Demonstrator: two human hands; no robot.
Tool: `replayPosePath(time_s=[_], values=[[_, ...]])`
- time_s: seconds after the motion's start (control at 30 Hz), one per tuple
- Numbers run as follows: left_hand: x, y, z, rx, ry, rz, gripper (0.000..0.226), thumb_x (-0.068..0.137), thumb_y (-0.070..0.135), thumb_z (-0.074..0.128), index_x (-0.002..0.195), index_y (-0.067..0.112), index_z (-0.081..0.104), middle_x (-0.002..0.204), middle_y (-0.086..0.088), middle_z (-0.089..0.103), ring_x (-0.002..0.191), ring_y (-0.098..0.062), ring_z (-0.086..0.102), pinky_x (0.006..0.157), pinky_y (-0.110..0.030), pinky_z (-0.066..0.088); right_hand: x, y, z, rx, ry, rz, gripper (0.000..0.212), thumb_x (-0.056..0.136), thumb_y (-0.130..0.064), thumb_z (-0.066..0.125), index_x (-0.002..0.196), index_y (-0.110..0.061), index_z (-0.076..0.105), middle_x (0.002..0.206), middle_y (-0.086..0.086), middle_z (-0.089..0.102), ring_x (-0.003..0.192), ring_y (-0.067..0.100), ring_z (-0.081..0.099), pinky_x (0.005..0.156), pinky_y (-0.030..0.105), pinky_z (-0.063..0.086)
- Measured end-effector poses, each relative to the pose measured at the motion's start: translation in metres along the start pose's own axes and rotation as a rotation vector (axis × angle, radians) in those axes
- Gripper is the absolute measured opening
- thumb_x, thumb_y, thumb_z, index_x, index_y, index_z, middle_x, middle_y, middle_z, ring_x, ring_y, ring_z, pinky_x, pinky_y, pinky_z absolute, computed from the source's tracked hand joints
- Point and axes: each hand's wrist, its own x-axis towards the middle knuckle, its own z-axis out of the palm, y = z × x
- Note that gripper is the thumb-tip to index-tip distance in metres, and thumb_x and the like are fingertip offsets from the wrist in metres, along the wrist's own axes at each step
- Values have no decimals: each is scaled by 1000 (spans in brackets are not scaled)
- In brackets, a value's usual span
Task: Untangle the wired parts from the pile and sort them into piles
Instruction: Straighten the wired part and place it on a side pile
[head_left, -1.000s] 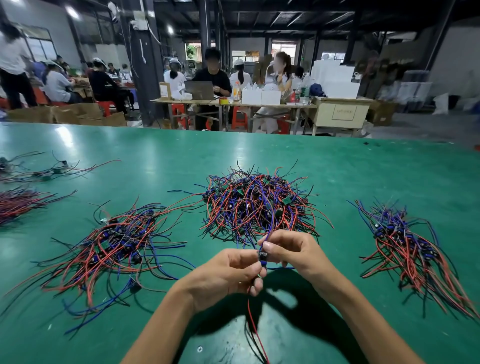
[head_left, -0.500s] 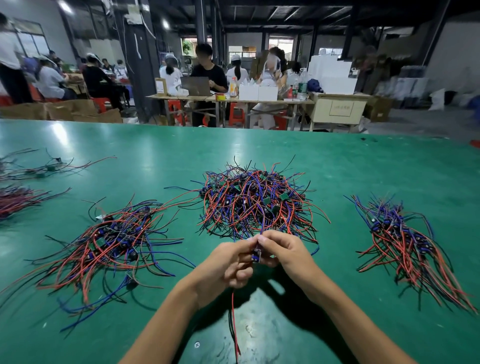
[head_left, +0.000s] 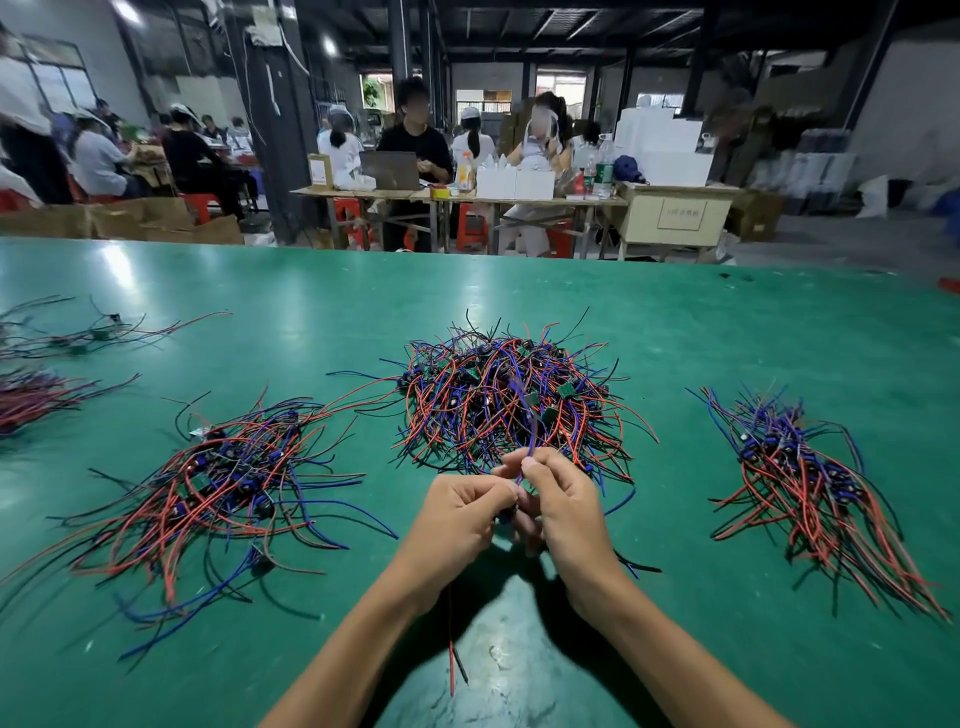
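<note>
A tangled pile (head_left: 511, 397) of small green boards with red, blue and black wires lies in the middle of the green table (head_left: 727, 322). Just in front of it, my left hand (head_left: 454, 519) and my right hand (head_left: 563, 506) meet around one wired part (head_left: 506, 514), mostly hidden between the fingers. Its blue wire (head_left: 527, 426) runs up from my right fingertips into the pile. Its red wire (head_left: 451, 654) hangs down below my left hand. A spread pile (head_left: 218, 478) lies to the left and a neater pile (head_left: 810, 483) to the right.
More wire bundles (head_left: 36, 395) lie at the table's far left edge. Beyond the table's far edge, people sit at workbenches (head_left: 467, 195) with boxes and bottles. Cardboard boxes (head_left: 130, 218) stand at the back left.
Both hands stayed together in front of the middle pile and shifted slightly toward it. The blue wire is now drawn up from my right fingertips, and the red wire still dangles below.
</note>
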Motion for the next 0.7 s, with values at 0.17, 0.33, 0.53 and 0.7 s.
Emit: replayPosePath(time_s=[0.17, 0.33, 0.53, 0.7], values=[[2, 0, 1, 100, -96, -13, 29, 97, -2, 49, 83, -11, 73, 71, -19, 70, 45, -1, 53, 45, -5, 35, 10, -4, -9, -2, 109, 15, 24, 104, -13, 45, 91, -11, 65, 97, 5, 76, 38, 12, 47, 36, 19, 35], [0, 0, 3, 213, -222, -66, 29, 100, 4, 51, 86, -4, 75, 66, -9, 69, 43, 3, 42, 45, -6, 31, 20, -14, -26, 84, 266, 104, 25, 101, -13, 42, 91, -14, 65, 98, -1, 78, 34, 10, 39, 34, 16, 27], [-2, 3, 1, 260, -258, -125, 30, 103, 18, 52, 86, 9, 76, 74, -1, 70, 46, -4, 31, 43, -13, 23, 24, -20, -36, 503, 254, 299, 22, 103, -20, 45, 89, -22, 62, 93, -4, 75, 37, 5, 29, 35, 17, 27], [-4, 5, -5, 228, -220, -115, 30, 104, 27, 52, 90, 24, 78, 73, 12, 57, 64, -7, 43, 58, -17, 38, 26, -26, -44, 396, 67, 245, 26, 102, -34, 49, 115, -23, 68, 107, -4, 77, 43, 4, 41, 38, 15, 32]])
